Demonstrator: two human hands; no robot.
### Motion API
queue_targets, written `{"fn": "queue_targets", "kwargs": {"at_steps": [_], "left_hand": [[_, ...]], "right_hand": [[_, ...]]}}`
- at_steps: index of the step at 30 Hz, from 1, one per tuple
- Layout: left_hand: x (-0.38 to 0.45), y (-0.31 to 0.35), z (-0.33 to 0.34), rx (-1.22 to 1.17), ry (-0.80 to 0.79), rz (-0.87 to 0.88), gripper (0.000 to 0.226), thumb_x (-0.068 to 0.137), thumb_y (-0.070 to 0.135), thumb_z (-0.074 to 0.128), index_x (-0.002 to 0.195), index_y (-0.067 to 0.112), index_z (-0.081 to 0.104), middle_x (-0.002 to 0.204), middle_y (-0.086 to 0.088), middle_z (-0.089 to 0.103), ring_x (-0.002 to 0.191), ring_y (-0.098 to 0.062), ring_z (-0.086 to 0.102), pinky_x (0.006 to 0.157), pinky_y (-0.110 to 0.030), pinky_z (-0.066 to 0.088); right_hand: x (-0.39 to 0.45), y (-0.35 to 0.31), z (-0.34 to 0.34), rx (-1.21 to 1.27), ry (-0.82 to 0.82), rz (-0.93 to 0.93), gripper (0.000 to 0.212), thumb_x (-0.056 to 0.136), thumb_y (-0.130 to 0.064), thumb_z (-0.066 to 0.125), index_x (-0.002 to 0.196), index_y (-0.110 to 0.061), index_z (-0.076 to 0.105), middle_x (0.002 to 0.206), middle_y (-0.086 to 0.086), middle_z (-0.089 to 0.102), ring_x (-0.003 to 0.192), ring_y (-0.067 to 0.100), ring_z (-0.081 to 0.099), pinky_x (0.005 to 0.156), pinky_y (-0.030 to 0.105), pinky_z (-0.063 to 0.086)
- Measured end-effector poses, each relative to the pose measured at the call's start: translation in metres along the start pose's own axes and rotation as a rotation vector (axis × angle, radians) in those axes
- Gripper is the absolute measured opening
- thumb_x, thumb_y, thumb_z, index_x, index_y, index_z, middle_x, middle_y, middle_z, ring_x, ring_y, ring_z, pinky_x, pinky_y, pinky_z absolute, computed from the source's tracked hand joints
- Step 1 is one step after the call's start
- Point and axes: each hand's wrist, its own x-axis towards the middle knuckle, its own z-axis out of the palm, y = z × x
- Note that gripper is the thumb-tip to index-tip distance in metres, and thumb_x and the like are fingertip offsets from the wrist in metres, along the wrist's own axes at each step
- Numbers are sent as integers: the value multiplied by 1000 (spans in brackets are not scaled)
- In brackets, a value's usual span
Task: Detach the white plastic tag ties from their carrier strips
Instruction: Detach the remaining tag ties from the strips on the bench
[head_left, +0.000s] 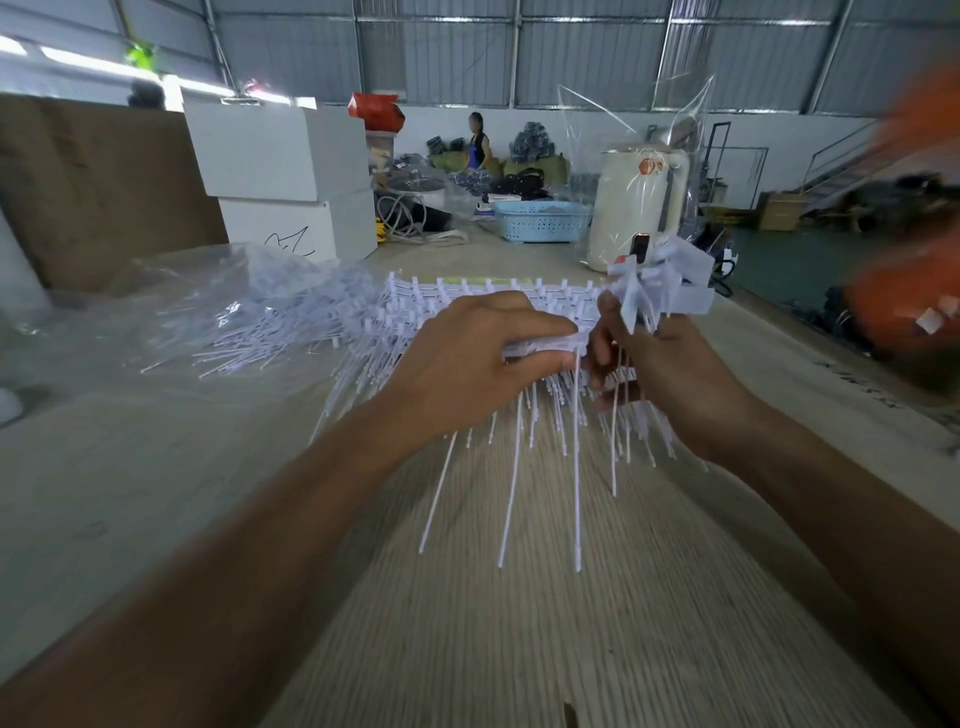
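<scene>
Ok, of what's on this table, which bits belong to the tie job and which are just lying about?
Job:
left hand
right hand
bundle of tag ties
loose ties

Lying about:
blue basket
cream appliance in clear wrap
white boxes

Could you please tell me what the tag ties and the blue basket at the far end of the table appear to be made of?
Tag ties: apparently thin white moulded plastic, matte; long slender stems hanging in rows. Blue basket: likely rigid plastic, judging by its uniform colour and perforated lattice wall.
</scene>
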Motion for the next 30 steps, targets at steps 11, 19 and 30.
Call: {"fn": "queue_targets", "kwargs": {"at_steps": [11, 19, 30], "left_hand": [[0, 0, 3, 50, -10, 41, 30, 96, 21, 61, 123, 14, 70, 98, -3, 60, 91, -17, 56, 80, -38, 48], [2, 2, 0, -93, 58, -42, 35, 85, 31, 75, 115, 20, 60, 99, 9, 66, 93, -3, 61, 84, -34, 53], [1, 1, -4, 23, -25, -50, 36, 92, 19, 68, 128, 22, 62, 121, 5, 69, 113, -16, 62, 97, -43, 50]], "right_hand": [[0, -2, 5, 79, -38, 90, 55, 102, -38, 56, 48, -30, 46, 48, -9, 31, 39, 7, 24, 40, 20, 20], [1, 0, 2, 99, -148, 39, 18, 91, -27, 72, 94, -10, 67, 55, -5, 34, 43, 7, 29, 40, 22, 24], [1, -6, -10, 319, -131, 166, 31, 102, -23, 53, 71, -21, 51, 54, -7, 40, 45, 9, 19, 36, 18, 15]]}}
